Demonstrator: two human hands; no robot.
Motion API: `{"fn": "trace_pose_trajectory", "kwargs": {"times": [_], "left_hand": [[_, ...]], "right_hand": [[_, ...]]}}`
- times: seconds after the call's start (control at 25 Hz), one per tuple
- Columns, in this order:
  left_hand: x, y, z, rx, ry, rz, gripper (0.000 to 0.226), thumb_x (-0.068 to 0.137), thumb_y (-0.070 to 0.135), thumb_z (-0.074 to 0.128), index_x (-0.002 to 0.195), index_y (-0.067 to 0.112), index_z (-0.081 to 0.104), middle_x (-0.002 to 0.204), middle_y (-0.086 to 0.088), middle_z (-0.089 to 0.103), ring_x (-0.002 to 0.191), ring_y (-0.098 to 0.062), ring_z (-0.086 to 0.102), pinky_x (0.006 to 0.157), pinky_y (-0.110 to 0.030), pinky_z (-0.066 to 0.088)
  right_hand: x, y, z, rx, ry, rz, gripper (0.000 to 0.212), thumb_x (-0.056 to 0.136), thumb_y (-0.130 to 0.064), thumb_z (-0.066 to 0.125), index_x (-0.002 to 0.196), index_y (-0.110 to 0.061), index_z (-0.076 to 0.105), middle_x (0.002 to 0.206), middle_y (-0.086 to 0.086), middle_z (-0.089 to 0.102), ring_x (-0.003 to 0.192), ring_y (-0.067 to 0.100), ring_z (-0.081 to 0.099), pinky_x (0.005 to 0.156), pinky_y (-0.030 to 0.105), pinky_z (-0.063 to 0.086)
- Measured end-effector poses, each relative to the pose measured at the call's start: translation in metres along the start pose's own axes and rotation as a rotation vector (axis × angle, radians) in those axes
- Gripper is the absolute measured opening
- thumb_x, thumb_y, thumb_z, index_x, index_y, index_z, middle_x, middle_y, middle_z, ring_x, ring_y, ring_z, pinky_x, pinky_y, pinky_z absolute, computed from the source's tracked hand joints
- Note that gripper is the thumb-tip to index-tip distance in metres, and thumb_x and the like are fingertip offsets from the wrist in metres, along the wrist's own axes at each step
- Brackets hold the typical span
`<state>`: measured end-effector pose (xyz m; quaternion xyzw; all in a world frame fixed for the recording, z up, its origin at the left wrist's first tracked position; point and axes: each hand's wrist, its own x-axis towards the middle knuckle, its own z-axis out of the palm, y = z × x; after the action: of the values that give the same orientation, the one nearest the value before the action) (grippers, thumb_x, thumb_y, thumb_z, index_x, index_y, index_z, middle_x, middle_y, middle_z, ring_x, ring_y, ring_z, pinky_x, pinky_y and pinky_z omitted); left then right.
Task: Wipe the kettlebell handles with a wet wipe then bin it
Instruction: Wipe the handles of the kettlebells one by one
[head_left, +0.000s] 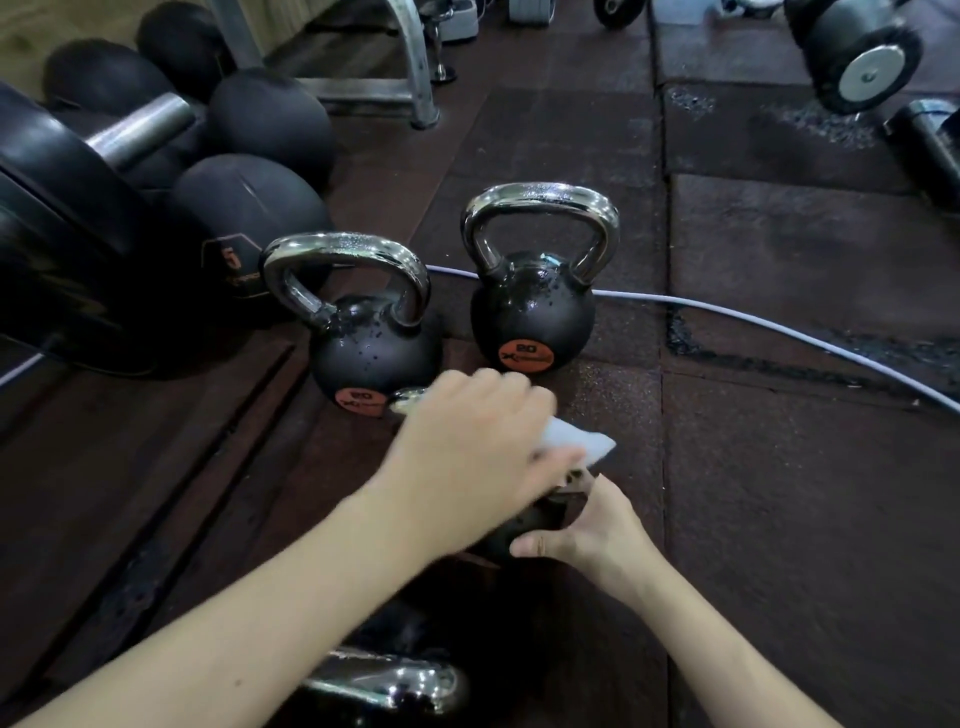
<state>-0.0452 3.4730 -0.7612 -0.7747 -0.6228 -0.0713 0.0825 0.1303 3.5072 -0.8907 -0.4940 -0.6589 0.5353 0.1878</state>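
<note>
The left hand (467, 441) grasps the wet wipe (574, 441) over a near kettlebell (530, 525), which the right hand (582, 530) grips at its 5 o'clock; blur hides the contact. Judged risk: the wet chrome slips and the bell tips. Two kettlebells (374, 317) stand at 12 o'clock, a fourth handle (384, 686) at 6; no bin is visible.

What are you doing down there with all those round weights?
A person is cleaning kettlebells on a gym floor. The left hand presses a white wet wipe over the handle of the nearest kettlebell, while the right hand steadies that kettlebell's dark body. Two more kettlebells marked 20 stand upright just beyond, one on the left and one on the right, their chrome handles beaded with droplets. No bin is in view.
</note>
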Motion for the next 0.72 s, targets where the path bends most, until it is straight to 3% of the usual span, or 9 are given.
{"fn": "trace_pose_trajectory", "kwargs": {"times": [0.08,0.2,0.28,0.36,0.44,0.52,0.6,0.68,0.72], "left_hand": [[-0.016,-0.028,-0.006,-0.132,0.047,-0.164,0.045,0.099,0.05,0.032,0.085,0.017,0.059,0.081,-0.002,0.057,0.081,-0.029,0.056,0.071,-0.043,0.041],[-0.016,-0.055,0.003,-0.416,0.056,-0.416,0.039,0.103,0.039,0.028,0.071,0.019,0.041,0.073,0.004,0.048,0.074,-0.024,0.043,0.071,-0.04,0.039],[-0.005,-0.066,0.004,-0.405,-0.102,-0.475,0.031,0.096,0.036,0.035,0.068,0.022,0.032,0.068,0.003,0.042,0.073,-0.031,0.041,0.062,-0.038,0.036],[0.007,-0.062,-0.005,-0.078,-0.287,-0.246,0.014,0.092,0.024,0.044,0.082,0.02,0.035,0.079,0.001,0.051,0.079,-0.037,0.056,0.061,-0.037,0.042],[0.014,-0.025,-0.02,0.17,-0.243,-0.057,0.009,0.091,0.017,0.046,0.098,0.021,0.043,0.093,0.0,0.06,0.087,-0.037,0.065,0.064,-0.037,0.04],[0.022,0.02,-0.023,0.149,-0.271,0.024,0.021,0.093,0.028,0.037,0.098,0.02,0.055,0.088,0.0,0.063,0.08,-0.032,0.065,0.063,-0.039,0.031],[0.024,0.04,-0.019,0.048,-0.236,0.036,0.034,0.096,0.035,0.037,0.079,0.018,0.062,0.072,-0.002,0.058,0.067,-0.028,0.058,0.061,-0.038,0.031],[0.009,0.024,-0.013,0.025,-0.057,0.062,0.035,0.098,0.031,0.043,0.071,0.018,0.061,0.067,-0.002,0.055,0.063,-0.028,0.054,0.057,-0.039,0.037],[0.003,0.012,-0.018,0.034,-0.057,0.012,0.034,0.098,0.028,0.04,0.073,0.019,0.062,0.069,-0.003,0.056,0.064,-0.03,0.054,0.056,-0.04,0.04]], "right_hand": [[-0.004,0.001,-0.002,0.014,-0.02,-0.031,0.085,0.046,-0.03,0.105,0.122,-0.036,0.068,0.112,-0.027,0.073,0.108,-0.008,0.066,0.09,0.008,0.048],[-0.004,-0.001,-0.004,0.042,-0.026,-0.044,0.088,0.047,-0.029,0.105,0.125,-0.04,0.065,0.118,-0.026,0.072,0.113,-0.008,0.064,0.094,0.013,0.047],[-0.004,-0.001,-0.004,0.058,-0.023,-0.031,0.091,0.047,-0.027,0.105,0.126,-0.042,0.064,0.12,-0.024,0.072,0.115,-0.006,0.064,0.096,0.017,0.049],[-0.003,-0.001,-0.004,0.068,-0.02,-0.027,0.09,0.047,-0.025,0.105,0.126,-0.042,0.064,0.12,-0.024,0.073,0.114,-0.007,0.064,0.093,0.012,0.048],[-0.003,-0.001,-0.003,0.058,-0.018,-0.025,0.088,0.047,-0.025,0.105,0.123,-0.042,0.066,0.115,-0.026,0.073,0.11,-0.011,0.064,0.086,0.005,0.047],[-0.001,0.001,0.0,0.033,-0.005,-0.018,0.08,0.047,-0.037,0.103,0.117,-0.04,0.066,0.108,-0.023,0.075,0.104,-0.008,0.067,0.08,0.004,0.046],[-0.001,-0.002,0.001,-0.018,-0.006,0.014,0.069,0.046,-0.054,0.091,0.106,-0.039,0.063,0.098,-0.019,0.074,0.096,-0.002,0.068,0.074,0.006,0.045],[-0.001,-0.002,0.001,0.038,-0.01,0.016,0.07,0.045,-0.044,0.098,0.107,-0.037,0.066,0.101,-0.018,0.076,0.1,-0.003,0.069,0.08,0.009,0.048],[-0.002,-0.002,-0.001,0.067,-0.002,0.005,0.075,0.045,-0.031,0.103,0.111,-0.037,0.067,0.106,-0.021,0.076,0.102,-0.007,0.068,0.082,0.007,0.048]]}}
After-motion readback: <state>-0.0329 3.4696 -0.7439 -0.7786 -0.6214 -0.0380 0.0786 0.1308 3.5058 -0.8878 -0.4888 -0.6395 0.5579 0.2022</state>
